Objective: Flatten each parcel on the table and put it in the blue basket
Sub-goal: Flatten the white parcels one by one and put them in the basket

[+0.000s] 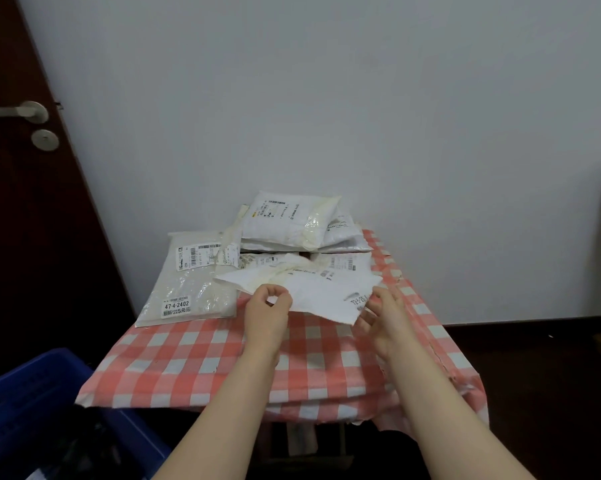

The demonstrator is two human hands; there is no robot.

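Note:
A flat white parcel bag (321, 291) lies near the middle of the table with the red-and-white checked cloth (202, 355). My left hand (266, 315) pinches its near left edge with curled fingers. My right hand (384, 315) grips its near right corner, which is lifted off the cloth. Behind it rises a stack of several white parcels (292, 223). A large clear-fronted parcel (191, 282) lies at the left. The blue basket (46, 407) stands on the floor at the lower left.
A white wall runs right behind the table. A dark wooden door (22, 202) with a metal handle is at the left. Dark floor lies to the right of the table, with a wooden object at the far right edge.

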